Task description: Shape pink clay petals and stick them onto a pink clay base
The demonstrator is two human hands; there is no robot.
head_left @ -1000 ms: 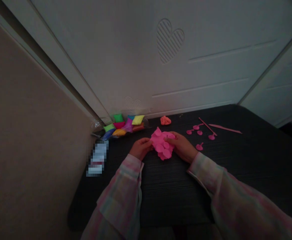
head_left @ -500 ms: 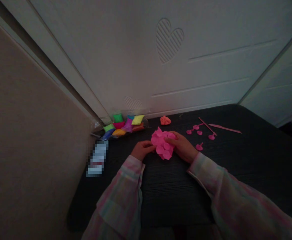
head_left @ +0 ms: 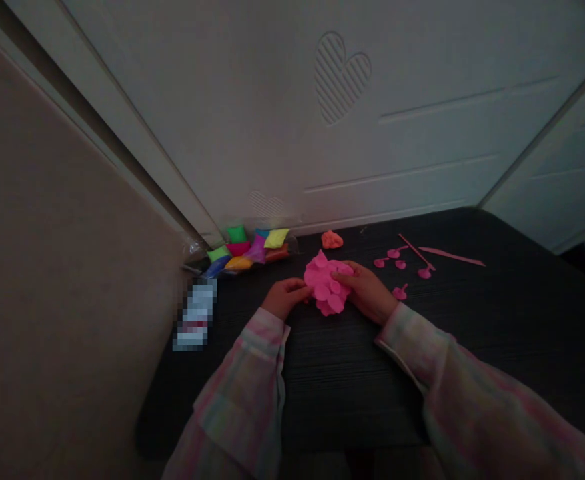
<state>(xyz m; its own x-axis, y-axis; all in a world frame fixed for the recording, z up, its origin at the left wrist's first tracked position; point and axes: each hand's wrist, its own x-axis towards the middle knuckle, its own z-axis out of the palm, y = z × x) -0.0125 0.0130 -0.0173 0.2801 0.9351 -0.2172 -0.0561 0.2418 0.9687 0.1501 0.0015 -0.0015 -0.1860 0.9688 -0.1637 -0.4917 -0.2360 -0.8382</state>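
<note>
Between my hands, above the dark table, is a bright pink clay flower [head_left: 326,287] made of overlapping rounded petals. My right hand [head_left: 369,290] is closed on its right side, the thumb lying over the petals and the other fingers behind. From the left, my left hand [head_left: 286,298] pinches the flower's edge with thumb and forefinger. Past the flower lies a lump of orange clay [head_left: 331,240]. Several small pink clay pieces with short stems [head_left: 399,292] rest to the right of my right hand.
A clear bag of coloured clay packets [head_left: 239,262] lies at the back left of the black table [head_left: 332,393]. In front of it is a blurred pale object [head_left: 195,317]. Two thin pink tools, a stick [head_left: 415,251] and a flat blade [head_left: 452,255], lie at right. A white panel [head_left: 272,100] rises behind.
The flower has tilted slightly in my hands, its lower petals sitting a little higher. Both hands keep nearly the same place and grip.
</note>
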